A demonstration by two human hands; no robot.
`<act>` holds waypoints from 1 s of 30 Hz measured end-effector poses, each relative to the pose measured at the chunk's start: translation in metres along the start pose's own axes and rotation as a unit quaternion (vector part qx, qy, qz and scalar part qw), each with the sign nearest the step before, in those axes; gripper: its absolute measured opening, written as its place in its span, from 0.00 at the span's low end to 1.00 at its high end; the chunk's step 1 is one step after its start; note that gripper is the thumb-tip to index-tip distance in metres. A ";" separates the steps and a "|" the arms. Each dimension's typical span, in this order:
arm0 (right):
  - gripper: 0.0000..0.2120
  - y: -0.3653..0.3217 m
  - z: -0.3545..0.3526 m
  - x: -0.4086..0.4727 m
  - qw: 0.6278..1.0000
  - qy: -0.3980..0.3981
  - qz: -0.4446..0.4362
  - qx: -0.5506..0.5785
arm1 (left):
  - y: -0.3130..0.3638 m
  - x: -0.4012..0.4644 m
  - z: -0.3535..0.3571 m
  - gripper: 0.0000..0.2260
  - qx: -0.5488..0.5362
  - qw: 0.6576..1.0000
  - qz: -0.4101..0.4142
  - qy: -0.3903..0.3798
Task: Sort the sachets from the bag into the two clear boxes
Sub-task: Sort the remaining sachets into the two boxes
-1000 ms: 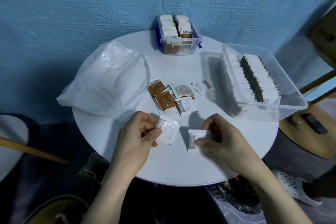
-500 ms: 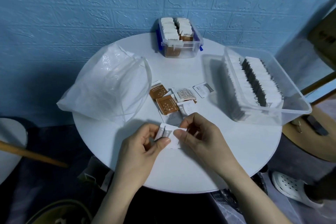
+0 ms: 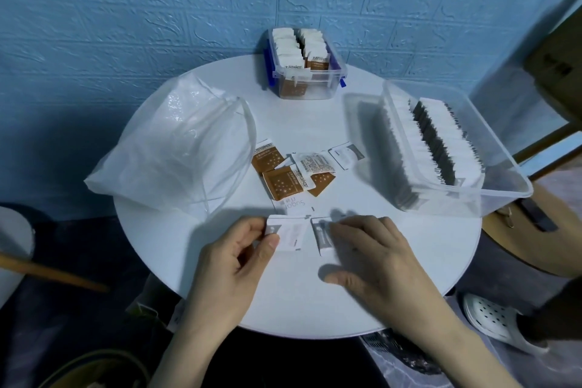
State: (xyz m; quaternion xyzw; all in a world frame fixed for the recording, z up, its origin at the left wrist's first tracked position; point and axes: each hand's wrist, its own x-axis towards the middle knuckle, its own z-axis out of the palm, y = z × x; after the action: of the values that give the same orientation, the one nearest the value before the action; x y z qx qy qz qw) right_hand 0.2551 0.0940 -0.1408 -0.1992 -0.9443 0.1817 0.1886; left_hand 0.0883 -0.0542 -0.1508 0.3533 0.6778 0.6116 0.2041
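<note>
Pinched between my left hand's [image 3: 239, 257] thumb and forefinger: one flat white paper sachet [image 3: 288, 235], held by its left edge just above the round white table [image 3: 425, 261]. My right hand [image 3: 374, 253] lies palm-down, fingers spread and flat, fingertips pressing a second white sachet with a grey panel [image 3: 322, 236] onto the tabletop; the two sachets sit side by side, nearly touching. At 12 o'clock from my hands, a loose heap of brown-and-white sachets [image 3: 291, 175]. At 10 o'clock, the crumpled clear plastic bag [image 3: 176, 148]. At the table's far edge, 12 o'clock, the small clear box with blue clips [image 3: 304, 64] holds brown sachets upright. At 2 o'clock, the large clear plastic box [image 3: 447, 145] holds rows of white-and-grey sachets on edge.
</note>
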 end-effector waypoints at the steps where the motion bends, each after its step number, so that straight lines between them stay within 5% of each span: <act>1: 0.31 0.002 -0.002 0.001 1.000 -0.010 -0.004 0.002 | 0.002 0.000 -0.001 0.04 -0.013 1.000 -0.003 -0.004; 10: 0.11 0.000 -0.011 0.027 0.989 0.005 -0.088 -0.122 | -0.001 -0.001 -0.006 0.04 -0.027 0.999 -0.001 -0.022; 18: 0.11 -0.004 -0.017 0.039 0.996 0.029 -0.041 0.074 | -0.004 0.002 -0.003 0.08 0.041 0.998 0.053 0.010; 23: 0.13 -0.023 -0.003 0.044 0.982 -0.079 -0.072 0.154 | -0.001 0.001 -0.003 0.13 0.064 0.996 0.060 0.012; 30: 0.20 -0.017 0.006 0.057 0.992 -0.058 -0.043 0.099 | -0.003 0.004 0.000 0.07 0.092 0.993 0.054 0.049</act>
State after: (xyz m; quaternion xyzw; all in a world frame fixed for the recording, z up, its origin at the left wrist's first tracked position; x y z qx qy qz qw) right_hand 0.1993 0.1033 -0.1227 -0.1281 -0.9387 0.2772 0.1601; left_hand 0.0846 -0.0517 -0.1535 0.3765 0.7205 0.5731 0.1035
